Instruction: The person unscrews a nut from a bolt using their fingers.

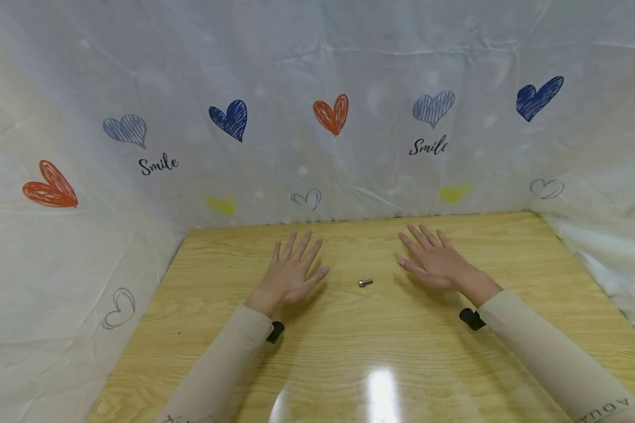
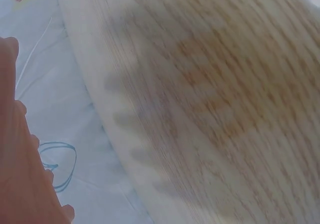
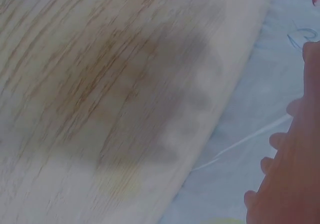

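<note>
A small silver metal screw (image 1: pixel 366 282) lies on its side on the wooden table (image 1: pixel 349 329), its thicker head towards the left. To its left, my left hand (image 1: pixel 288 275) is held over the table with palm down and fingers spread. My right hand (image 1: pixel 435 261) mirrors it on the other side of the screw, also palm down with straight, spread fingers. Neither hand touches the screw or holds anything. In the wrist views, part of the left hand (image 2: pixel 25 149) and of the right hand (image 3: pixel 290 159) shows above the table, with finger shadows below. The screw is outside both wrist views.
A pale sheet (image 1: pixel 275 164) printed with hearts and the word "Smile" hangs behind the table and along both sides. Black wrist devices show at the left cuff (image 1: pixel 276 332) and right cuff (image 1: pixel 473 319). Light glares off the table's near part.
</note>
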A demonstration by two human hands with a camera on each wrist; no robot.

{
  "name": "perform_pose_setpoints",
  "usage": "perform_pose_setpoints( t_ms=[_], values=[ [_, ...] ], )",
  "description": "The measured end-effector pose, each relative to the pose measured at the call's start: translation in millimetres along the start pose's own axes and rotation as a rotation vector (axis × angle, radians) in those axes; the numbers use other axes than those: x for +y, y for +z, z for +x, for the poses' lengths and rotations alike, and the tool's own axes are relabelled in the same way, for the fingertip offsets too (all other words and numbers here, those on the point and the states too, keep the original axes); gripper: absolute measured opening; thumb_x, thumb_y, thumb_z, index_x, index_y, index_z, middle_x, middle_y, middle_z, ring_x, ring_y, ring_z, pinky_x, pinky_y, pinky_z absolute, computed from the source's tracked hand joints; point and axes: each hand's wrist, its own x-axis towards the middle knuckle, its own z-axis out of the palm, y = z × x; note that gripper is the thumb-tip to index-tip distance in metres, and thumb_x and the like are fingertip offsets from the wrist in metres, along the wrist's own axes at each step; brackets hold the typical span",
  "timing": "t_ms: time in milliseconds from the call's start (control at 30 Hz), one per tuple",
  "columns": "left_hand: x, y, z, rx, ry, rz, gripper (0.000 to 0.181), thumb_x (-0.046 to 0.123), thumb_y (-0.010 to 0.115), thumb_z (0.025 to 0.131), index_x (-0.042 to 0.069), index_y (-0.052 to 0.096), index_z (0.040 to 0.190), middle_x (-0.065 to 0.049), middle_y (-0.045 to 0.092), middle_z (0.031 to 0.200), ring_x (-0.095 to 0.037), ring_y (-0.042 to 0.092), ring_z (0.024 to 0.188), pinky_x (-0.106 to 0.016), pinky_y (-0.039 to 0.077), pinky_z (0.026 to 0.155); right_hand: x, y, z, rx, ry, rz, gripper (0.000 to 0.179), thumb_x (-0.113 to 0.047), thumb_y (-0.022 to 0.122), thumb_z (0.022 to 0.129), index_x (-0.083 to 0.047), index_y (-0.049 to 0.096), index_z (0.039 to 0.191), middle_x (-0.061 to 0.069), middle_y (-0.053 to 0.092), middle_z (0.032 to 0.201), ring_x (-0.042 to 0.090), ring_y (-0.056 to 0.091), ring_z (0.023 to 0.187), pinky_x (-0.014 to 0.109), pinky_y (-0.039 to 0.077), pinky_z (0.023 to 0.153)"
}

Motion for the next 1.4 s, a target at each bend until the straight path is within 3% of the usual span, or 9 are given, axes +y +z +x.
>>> perform_pose_setpoints(
  t_ms=[400, 800, 1400],
  values=[
    [4.9, -0.8, -0.9, -0.027, 0.012, -0.021, 0.077, 0.068, 0.027, 0.105, 0.026, 0.008, 0.166, -0.005, -0.005, 0.172, -0.039, -0.003, 0.157, -0.066, 0.001, 0.123, -5, 1, -0.6, 0.007, -0.029, 0.092, 0.07, -0.047, 0.038, 0.11, -0.006, 0.018, 0.164, 0.022, 0.009, 0.169, 0.045, 0.008, 0.155, 0.067, 0.009, 0.123],
    [14.8, 3.1, -0.6, 0.005, 0.048, -0.055, 0.077, 0.066, 0.035, 0.105, 0.022, 0.017, 0.166, -0.009, 0.006, 0.172, -0.043, 0.008, 0.156, -0.068, 0.012, 0.122, -12, 2, 2.5, 0.005, -0.046, 0.18, 0.071, -0.045, 0.044, 0.11, -0.003, 0.021, 0.163, 0.025, 0.016, 0.167, 0.045, 0.019, 0.153, 0.064, 0.02, 0.122],
    [27.1, 11.0, -0.3, 0.031, 0.068, -0.151, 0.076, 0.061, 0.046, 0.104, 0.019, 0.027, 0.164, -0.013, 0.023, 0.168, -0.044, 0.022, 0.152, -0.067, 0.022, 0.12, -21, 6, 3.3, -0.032, -0.066, 0.294, 0.071, -0.037, 0.053, 0.108, -0.004, 0.022, 0.162, 0.027, 0.023, 0.164, 0.049, 0.024, 0.15, 0.069, 0.026, 0.117]
  ],
)
